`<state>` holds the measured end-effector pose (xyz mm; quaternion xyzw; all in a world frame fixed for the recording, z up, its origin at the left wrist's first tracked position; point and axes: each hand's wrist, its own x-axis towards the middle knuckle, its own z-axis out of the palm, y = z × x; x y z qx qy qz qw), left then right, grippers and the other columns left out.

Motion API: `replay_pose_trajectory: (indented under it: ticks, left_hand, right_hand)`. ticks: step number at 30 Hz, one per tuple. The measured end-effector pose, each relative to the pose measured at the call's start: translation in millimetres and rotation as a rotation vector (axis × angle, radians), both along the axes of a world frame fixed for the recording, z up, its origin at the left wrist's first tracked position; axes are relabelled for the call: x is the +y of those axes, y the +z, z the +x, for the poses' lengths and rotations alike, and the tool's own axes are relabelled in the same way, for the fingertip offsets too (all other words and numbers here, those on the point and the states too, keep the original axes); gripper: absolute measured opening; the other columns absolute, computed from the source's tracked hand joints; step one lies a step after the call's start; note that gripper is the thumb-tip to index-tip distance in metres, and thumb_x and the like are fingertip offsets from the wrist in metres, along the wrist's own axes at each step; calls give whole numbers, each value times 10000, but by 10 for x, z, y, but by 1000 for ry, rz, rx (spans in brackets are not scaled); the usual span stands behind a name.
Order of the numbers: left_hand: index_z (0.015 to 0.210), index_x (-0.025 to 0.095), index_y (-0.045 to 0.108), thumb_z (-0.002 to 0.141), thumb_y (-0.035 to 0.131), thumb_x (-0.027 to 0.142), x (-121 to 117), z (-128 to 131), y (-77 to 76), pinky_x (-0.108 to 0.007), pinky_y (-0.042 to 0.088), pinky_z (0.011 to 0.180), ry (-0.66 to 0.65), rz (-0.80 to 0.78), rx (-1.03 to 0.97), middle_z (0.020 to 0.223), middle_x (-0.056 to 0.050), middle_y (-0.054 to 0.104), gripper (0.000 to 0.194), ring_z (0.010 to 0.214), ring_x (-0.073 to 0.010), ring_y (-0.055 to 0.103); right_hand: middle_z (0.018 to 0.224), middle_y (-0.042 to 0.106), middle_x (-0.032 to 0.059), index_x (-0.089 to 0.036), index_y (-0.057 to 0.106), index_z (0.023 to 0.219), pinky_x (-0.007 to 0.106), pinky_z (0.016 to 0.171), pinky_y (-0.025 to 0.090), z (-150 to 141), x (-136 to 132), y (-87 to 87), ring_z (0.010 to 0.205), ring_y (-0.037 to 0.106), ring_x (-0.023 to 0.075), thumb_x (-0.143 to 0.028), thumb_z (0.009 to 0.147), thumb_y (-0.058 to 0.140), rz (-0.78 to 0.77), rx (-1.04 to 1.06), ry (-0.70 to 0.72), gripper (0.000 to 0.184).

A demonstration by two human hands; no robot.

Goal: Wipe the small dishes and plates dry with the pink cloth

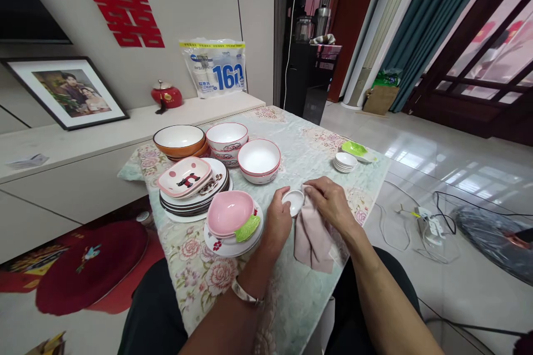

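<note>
My left hand (pixel 280 215) grips a small white dish (pixel 295 202) by its left edge, thumb over the rim. Bunched in the fingers of my right hand (pixel 330 199) is a pale pink cloth (pixel 313 236), which touches the dish's right side and hangs down onto the tablecloth. To the left of my left hand, a pink peach-shaped bowl (pixel 229 213) with a green leaf sits on white plates (pixel 225 249). A stack of small white dishes (pixel 345 162) stands beyond my right hand, beside a green and white leaf-shaped dish (pixel 358 151).
Stacked white bowls (pixel 259 158) with red rims and brown bowls (pixel 179 141) stand farther back. A pink square bowl (pixel 184 176) rests on dark-edged plates (pixel 189 216) at the left. The flowered tablecloth (pixel 220 277) covers the table. Cables and a power strip (pixel 433 227) lie on the floor at right.
</note>
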<state>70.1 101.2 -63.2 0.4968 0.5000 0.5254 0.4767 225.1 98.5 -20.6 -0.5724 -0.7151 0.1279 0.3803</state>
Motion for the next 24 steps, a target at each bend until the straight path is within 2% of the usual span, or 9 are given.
replay_pose_trajectory:
  ticks: [3,5,10,13,16,19,21,24]
  left_hand:
    - [1128,208,656,741,521,39,-36,-9,20,-454,406,1072,-3,56,72,1166,-88,696,443,1154,-266,602]
    - [1136,220,653,749,518,43,-52,-11,20,-438,411,1061,8,69,73,1176,-80,697,446,1162,-266,602]
    - [1189,201,615,823,461,79,-62,-23,7,-422,441,1007,63,98,154,1170,-92,694,416,1113,-258,621]
    - [1152,200,616,850,437,86,-69,-32,20,-409,446,985,54,171,265,1151,-100,695,369,1098,-254,622]
    - [1076,204,625,854,439,81,-85,-38,32,-399,453,938,21,259,496,1081,-108,690,314,1054,-259,619]
    - [1002,199,620,864,454,94,-97,-38,25,-373,464,842,-19,244,722,984,-109,668,240,956,-259,620]
    - [953,202,607,878,446,92,-93,-33,11,-343,458,782,-21,225,772,943,-97,654,210,902,-244,617]
    - [890,213,586,897,425,87,-72,-26,-12,-318,434,735,33,228,727,906,-77,644,204,861,-227,606]
  right_hand:
    - [881,630,47,-225,718,1063,295,800,451,-87,-9,-23,866,601,185,-216,952,513,-37,-14,139,234]
    - [865,605,43,-218,706,1081,286,777,439,-143,-14,-43,847,586,181,-186,947,506,-68,-92,165,243]
    - [782,598,36,-168,693,870,273,723,407,-211,10,-100,785,572,178,-165,915,543,-110,-168,121,156]
    - [833,610,43,-184,703,950,268,730,417,-223,11,-113,790,581,174,-154,908,536,-45,-158,70,174]
    - [904,601,63,-199,700,1046,266,725,428,-232,-11,-119,802,572,173,-116,909,478,67,-265,36,274]
    - [925,601,76,-203,700,1043,271,736,438,-238,-32,-134,847,565,184,-96,917,425,173,-360,72,321]
    - [943,606,84,-201,698,1058,276,751,449,-235,-33,-146,870,573,186,-104,924,422,191,-335,99,322]
    - [916,616,78,-194,707,1056,284,746,461,-218,-6,-163,832,592,181,-146,919,476,113,-212,82,273]
